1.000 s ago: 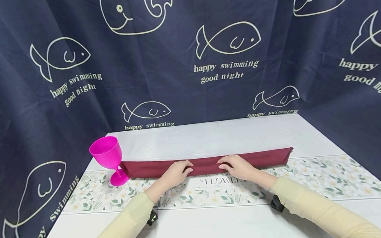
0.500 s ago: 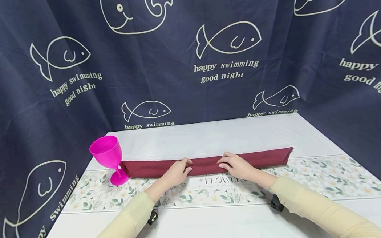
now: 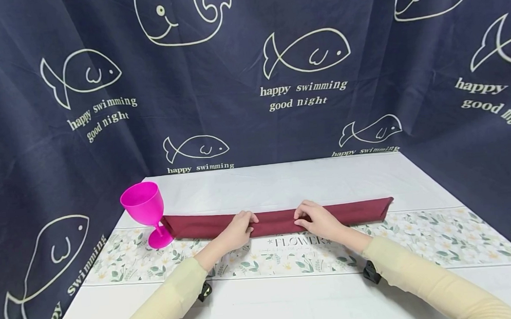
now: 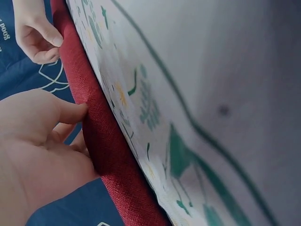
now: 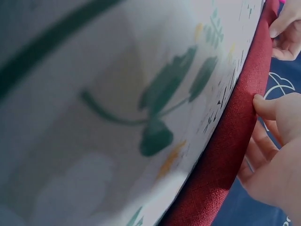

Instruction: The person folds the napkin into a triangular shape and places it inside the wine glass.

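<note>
A dark red cloth [image 3: 277, 223], folded into a long flat strip, lies crosswise on the table. Left of its middle, my left hand [image 3: 237, 231] pinches it with bent fingers; the left wrist view shows the thumb [image 4: 73, 112] on the fabric and the other fingertips partly hidden behind the fold. A short stretch to the right, my right hand [image 3: 320, 222] also pinches the strip, its thumb [image 5: 263, 107] against the rounded fold in the right wrist view. Bare cloth shows between the two hands. The strip's right end comes to a slanted corner.
A bright pink plastic goblet [image 3: 143, 205] stands upright at the strip's left end, its foot [image 3: 160, 238] close by the cloth. Beneath lies a white table covering [image 3: 281, 299] with a floral band [image 3: 440, 241]. Dark blue curtains [image 3: 244, 111] with fish drawings enclose the back and sides.
My right hand has shifted slightly right and up along the strip, its fingers lifting and re-curling. My left fingers have rolled a little over the cloth. Strip and goblet stay put.
</note>
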Motion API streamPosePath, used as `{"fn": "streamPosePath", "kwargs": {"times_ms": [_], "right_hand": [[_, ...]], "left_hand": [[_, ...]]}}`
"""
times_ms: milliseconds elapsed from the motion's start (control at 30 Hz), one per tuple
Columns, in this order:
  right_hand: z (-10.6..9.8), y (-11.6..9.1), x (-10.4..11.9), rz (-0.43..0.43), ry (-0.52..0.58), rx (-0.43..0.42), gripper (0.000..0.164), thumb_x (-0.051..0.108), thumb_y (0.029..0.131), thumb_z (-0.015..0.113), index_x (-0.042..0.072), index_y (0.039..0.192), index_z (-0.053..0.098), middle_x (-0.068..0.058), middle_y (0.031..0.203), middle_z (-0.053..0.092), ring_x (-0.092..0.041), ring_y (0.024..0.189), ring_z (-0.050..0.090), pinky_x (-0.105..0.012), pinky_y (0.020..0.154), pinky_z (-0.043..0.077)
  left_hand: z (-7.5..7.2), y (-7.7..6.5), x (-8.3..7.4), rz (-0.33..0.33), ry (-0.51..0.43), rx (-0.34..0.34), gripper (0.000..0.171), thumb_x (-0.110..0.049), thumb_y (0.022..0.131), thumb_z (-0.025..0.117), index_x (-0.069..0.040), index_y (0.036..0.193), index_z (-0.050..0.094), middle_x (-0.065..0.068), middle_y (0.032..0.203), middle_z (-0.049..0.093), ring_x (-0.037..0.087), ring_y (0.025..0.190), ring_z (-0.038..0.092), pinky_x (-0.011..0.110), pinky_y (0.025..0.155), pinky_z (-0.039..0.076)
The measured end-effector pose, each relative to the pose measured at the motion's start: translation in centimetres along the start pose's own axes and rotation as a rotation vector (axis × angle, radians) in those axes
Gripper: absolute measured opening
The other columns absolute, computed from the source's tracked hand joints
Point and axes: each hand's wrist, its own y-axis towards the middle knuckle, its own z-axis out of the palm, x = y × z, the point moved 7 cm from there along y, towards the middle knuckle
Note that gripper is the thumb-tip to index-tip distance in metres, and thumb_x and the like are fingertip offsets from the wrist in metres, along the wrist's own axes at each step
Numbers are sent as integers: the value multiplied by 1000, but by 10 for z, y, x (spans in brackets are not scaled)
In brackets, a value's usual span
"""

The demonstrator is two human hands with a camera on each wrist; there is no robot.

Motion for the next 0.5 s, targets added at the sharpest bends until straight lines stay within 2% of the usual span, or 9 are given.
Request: {"fn": "streamPosePath", "kwargs": {"times_ms": [167, 267, 400, 500], "right_hand": [[-2, 1, 1, -4, -9, -9, 6, 10, 85, 68, 15, 83, 64, 5, 83, 55, -14, 79, 52, -25, 67, 45], [-2, 1, 0, 4, -3, -4, 6, 8, 85, 67, 14, 85, 68, 5, 85, 57, -15, 80, 51, -25, 68, 44], [-3, 1, 0, -3, -7, -3, 8, 7, 86, 66, 12, 88, 72, 4, 88, 60, -14, 84, 52, -29, 72, 45], [-3, 0, 1, -25, -24, -2, 8, 9, 86, 65, 11, 90, 72, 3, 89, 62, -14, 87, 55, -32, 76, 48]], "left_hand": [[-7, -1, -3, 21, 32, -60, 17, 4, 87, 58, -9, 97, 62, 5, 96, 58, 20, 91, 47, 38, 85, 43], [-11, 0, -3, 14, 58, -83, 20, 3, 85, 62, -12, 95, 68, 2, 95, 62, 18, 89, 48, 36, 84, 43], [-12, 0, -3, 1, 54, -65, 18, -1, 86, 62, -12, 97, 71, 1, 95, 64, 18, 93, 53, 35, 86, 46], [-12, 0, -3, 5, 57, -46, 13, -11, 88, 63, -11, 99, 70, 2, 97, 65, 20, 96, 55, 36, 87, 47]]}}
